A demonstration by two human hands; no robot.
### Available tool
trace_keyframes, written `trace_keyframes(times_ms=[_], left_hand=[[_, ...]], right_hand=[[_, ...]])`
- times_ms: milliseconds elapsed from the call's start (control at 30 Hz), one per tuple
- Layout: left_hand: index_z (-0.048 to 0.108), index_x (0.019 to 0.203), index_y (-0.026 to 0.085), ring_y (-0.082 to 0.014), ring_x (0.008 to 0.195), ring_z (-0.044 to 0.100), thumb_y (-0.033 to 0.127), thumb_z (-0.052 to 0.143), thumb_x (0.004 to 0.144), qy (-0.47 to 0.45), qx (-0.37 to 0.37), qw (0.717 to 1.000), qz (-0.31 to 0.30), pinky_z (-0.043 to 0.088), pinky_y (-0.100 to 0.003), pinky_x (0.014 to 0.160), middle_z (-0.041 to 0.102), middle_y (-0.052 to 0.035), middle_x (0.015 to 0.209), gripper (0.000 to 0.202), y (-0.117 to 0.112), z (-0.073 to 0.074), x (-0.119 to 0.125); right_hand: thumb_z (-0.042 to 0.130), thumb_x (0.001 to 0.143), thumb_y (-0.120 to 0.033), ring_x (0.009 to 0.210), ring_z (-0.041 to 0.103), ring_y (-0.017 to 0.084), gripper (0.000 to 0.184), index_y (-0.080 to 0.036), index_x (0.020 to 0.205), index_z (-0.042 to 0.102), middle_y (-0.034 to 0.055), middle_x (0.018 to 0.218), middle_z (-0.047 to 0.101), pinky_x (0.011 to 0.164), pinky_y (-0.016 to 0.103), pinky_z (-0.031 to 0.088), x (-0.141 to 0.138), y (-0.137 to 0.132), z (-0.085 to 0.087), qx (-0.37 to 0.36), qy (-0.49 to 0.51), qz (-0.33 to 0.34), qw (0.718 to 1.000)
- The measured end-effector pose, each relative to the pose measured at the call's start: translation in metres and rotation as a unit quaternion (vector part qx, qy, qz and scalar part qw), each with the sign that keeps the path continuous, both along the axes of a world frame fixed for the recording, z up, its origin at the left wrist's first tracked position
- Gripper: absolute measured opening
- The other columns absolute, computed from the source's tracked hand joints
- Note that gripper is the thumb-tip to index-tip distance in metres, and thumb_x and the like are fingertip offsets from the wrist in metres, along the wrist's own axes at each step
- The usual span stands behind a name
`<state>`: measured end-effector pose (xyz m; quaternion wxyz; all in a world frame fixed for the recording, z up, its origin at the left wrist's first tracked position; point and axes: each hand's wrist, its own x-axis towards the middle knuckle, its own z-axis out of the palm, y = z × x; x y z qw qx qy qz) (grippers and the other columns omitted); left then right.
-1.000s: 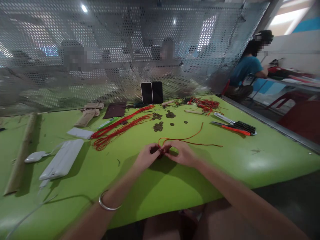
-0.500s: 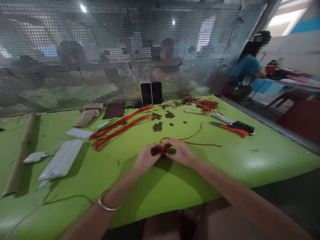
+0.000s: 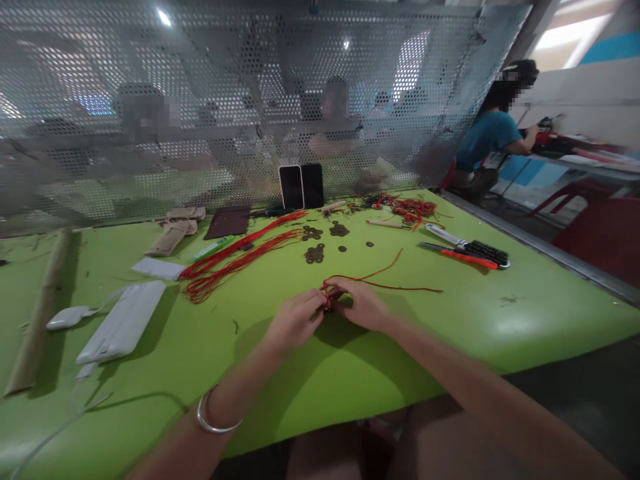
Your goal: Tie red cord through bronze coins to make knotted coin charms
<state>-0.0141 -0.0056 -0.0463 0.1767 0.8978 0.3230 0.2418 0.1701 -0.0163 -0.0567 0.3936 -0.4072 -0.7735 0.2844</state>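
Observation:
Between my two hands, just above the green table, is a red cord (image 3: 328,288) with a small knotted part at the fingertips. My left hand (image 3: 300,317) pinches the cord from the left, thumb and fingers together. From the right my right hand (image 3: 361,305) closes on the same cord, its fingers curled. Two loose cord ends trail away to the right on the table. What lies right at the fingertips is partly hidden. Beyond my hands lie several round dark coins (image 3: 315,253) in small clusters.
Red cord bundles (image 3: 210,283) lie left of the coins. A white power bank (image 3: 123,321) and a bamboo stick (image 3: 43,307) are at left. Scissors (image 3: 467,259) and a brush (image 3: 483,252) lie at right. Phones (image 3: 291,187) lean on the perforated metal screen (image 3: 215,167). A person sits at far right.
My left hand has turned, its fingers now closer together at the cord. The cord stands up more visibly between the hands. My right hand stays nearly in place.

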Motion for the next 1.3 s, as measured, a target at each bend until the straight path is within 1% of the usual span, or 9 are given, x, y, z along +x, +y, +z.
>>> trace_keyframes(times_ms=[133, 367, 533, 633, 733, 833, 967, 1167, 1300], left_hand=[[0.062, 0.088, 0.020, -0.0140, 0.080, 0.063, 0.009, 0.046, 0.081, 0.009, 0.017, 1.000, 0.004, 0.054, -0.029, 0.074, 0.067, -0.0035, 0.092, 0.020, -0.001, 0.000, 0.000], [0.062, 0.086, 0.019, -0.0139, 0.079, 0.063, 0.013, 0.047, 0.083, -0.009, -0.014, 1.000, 0.002, 0.054, -0.028, 0.072, 0.067, -0.0044, 0.091, 0.017, 0.000, -0.001, -0.001], [0.063, 0.082, 0.020, -0.0143, 0.075, 0.062, 0.013, 0.050, 0.079, 0.002, -0.024, 1.000, 0.010, 0.053, -0.028, 0.070, 0.066, -0.0032, 0.086, 0.015, -0.001, -0.001, -0.001], [0.064, 0.082, 0.019, -0.0150, 0.077, 0.062, 0.011, 0.051, 0.078, 0.003, -0.027, 1.000, 0.006, 0.052, -0.028, 0.071, 0.066, -0.0043, 0.087, 0.016, -0.003, 0.000, 0.000], [0.067, 0.084, 0.021, -0.0148, 0.078, 0.064, 0.016, 0.051, 0.080, -0.013, -0.051, 0.999, 0.010, 0.053, -0.029, 0.074, 0.069, -0.0028, 0.086, 0.016, -0.003, 0.001, 0.001], [0.068, 0.087, 0.024, -0.0142, 0.076, 0.065, 0.023, 0.053, 0.081, -0.046, -0.091, 0.994, 0.047, 0.054, -0.029, 0.073, 0.071, -0.0004, 0.085, 0.017, -0.003, 0.002, 0.001], [0.070, 0.079, 0.023, -0.0154, 0.067, 0.065, 0.027, 0.056, 0.079, -0.059, -0.134, 0.984, 0.098, 0.054, -0.029, 0.062, 0.071, -0.0011, 0.075, 0.014, -0.002, 0.003, 0.001], [0.070, 0.074, 0.022, -0.0164, 0.066, 0.063, 0.029, 0.056, 0.078, -0.049, -0.154, 0.982, 0.099, 0.052, -0.030, 0.062, 0.070, -0.0020, 0.073, 0.016, 0.000, 0.000, 0.001], [0.069, 0.074, 0.022, -0.0171, 0.070, 0.062, 0.027, 0.055, 0.077, -0.045, -0.135, 0.985, 0.094, 0.051, -0.032, 0.067, 0.069, -0.0023, 0.074, 0.016, 0.001, -0.001, -0.001]], right_hand=[[0.058, 0.075, -0.013, 0.084, 0.065, 0.016, 0.036, -0.018, 0.111, 0.055, 0.0048, 0.091, 0.068, 0.079, 0.033, 0.051, 0.002, 0.002, -0.002, -0.025, 0.019, 0.000, 0.999], [0.065, 0.072, -0.022, 0.080, 0.064, 0.016, 0.042, -0.016, 0.111, 0.052, 0.0045, 0.086, 0.068, 0.077, 0.032, 0.051, 0.005, 0.005, -0.004, -0.090, 0.061, 0.019, 0.994], [0.065, 0.071, -0.019, 0.081, 0.063, 0.016, 0.043, -0.016, 0.111, 0.050, 0.0046, 0.087, 0.066, 0.076, 0.031, 0.050, 0.005, 0.005, -0.006, -0.107, 0.061, 0.038, 0.992], [0.065, 0.069, -0.016, 0.079, 0.062, 0.015, 0.042, -0.018, 0.109, 0.050, 0.0030, 0.087, 0.065, 0.072, 0.029, 0.049, 0.004, 0.004, -0.007, -0.092, 0.039, 0.031, 0.995], [0.065, 0.067, -0.013, 0.075, 0.059, 0.014, 0.042, -0.018, 0.107, 0.051, 0.0016, 0.086, 0.064, 0.068, 0.026, 0.048, 0.004, 0.002, -0.004, -0.070, -0.007, 0.012, 0.997], [0.060, 0.070, -0.010, 0.071, 0.057, 0.013, 0.036, -0.018, 0.104, 0.052, 0.0011, 0.083, 0.062, 0.065, 0.024, 0.045, 0.007, 0.002, 0.001, -0.048, -0.046, 0.001, 0.998], [0.056, 0.069, -0.006, 0.074, 0.054, 0.015, 0.031, -0.016, 0.098, 0.055, 0.0026, 0.082, 0.060, 0.067, 0.027, 0.042, 0.016, 0.006, 0.006, 0.010, -0.128, -0.028, 0.991], [0.054, 0.073, -0.004, 0.077, 0.052, 0.017, 0.016, -0.016, 0.081, 0.060, 0.0043, 0.082, 0.059, 0.072, 0.031, 0.042, 0.024, 0.009, 0.004, 0.073, -0.207, -0.037, 0.975], [0.057, 0.076, -0.011, 0.077, 0.053, 0.018, 0.009, -0.016, 0.082, 0.061, 0.0057, 0.082, 0.058, 0.071, 0.033, 0.043, 0.025, 0.006, 0.004, 0.075, -0.226, -0.046, 0.970]])
